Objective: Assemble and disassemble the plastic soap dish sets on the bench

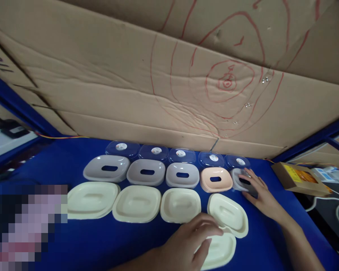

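My right hand (255, 188) rests over the grey slotted dish (237, 180) at the right end of the middle row, fingers spread on its rim. Near the front, my left hand (196, 237) has its thumb and fingers around the edge of a cream dish (222, 250), partly hiding it. A second cream dish (228, 215) lies tilted just behind that one. Beside my right hand sits a peach slotted dish (216, 186). Three grey slotted dishes (104, 177) continue the row leftward, with three cream dishes (137, 203) in front of them.
Several clear lids (155, 151) with round stickers line the back of the blue table (101, 241). Behind them stands a cardboard wall (115, 86) with red drawn rings. A small cardboard box (302, 178) and cables are at the right. The lower left is pixelated.
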{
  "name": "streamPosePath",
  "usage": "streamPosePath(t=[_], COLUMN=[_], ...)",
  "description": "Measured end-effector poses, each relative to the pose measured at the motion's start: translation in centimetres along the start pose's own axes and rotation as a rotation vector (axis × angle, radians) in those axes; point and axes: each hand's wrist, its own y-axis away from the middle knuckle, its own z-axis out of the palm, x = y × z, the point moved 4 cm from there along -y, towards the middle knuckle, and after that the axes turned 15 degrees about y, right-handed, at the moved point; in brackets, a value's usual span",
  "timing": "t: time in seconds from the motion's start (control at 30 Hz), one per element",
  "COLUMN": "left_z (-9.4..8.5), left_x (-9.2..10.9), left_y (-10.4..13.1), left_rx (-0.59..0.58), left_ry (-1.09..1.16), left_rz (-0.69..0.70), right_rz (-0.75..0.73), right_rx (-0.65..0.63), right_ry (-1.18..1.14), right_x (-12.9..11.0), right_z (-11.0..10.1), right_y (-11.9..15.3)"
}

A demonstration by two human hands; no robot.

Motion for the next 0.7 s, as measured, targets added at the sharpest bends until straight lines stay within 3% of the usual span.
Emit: streamPosePath(t=[0.2, 0.33, 0.5, 0.57, 0.63, 0.7], left_z=[-0.3, -0.1, -0.2, -0.4, -0.8, -1.3], left_x=[0.3, 0.3, 0.1, -0.1, -0.5, -1.0], left_y=[0.1, 0.1, 0.1, 0.0, -0.2, -0.4], left_rx=[0.013, -0.017, -0.012, 0.033, 0.103, 0.184], left_ry=[0.0, -0.004, 0.006, 0.043, 0.084, 0.139], left_rz=[-0.031, -0.052, -0.064, -0.053, -0.065, -0.114], right_rz=[0.002, 0.041, -0.016, -0.008, -0.065, -0.277], right_rx=[0.056, 0.169, 0.179, 0.209, 0.186, 0.069], right_ry=[-0.134, 0.035, 0.142, 0.126, 0.065, -0.015], right_x=[-2.8, -3.4, -4.0, -5.8, -9.2, -13.9], right_z=[-0.5, -0.3, 0.7, -0.3, -1.7, -2.5], right_y=[-0.1, 0.0, 0.2, 1.2, 2.8, 4.6])
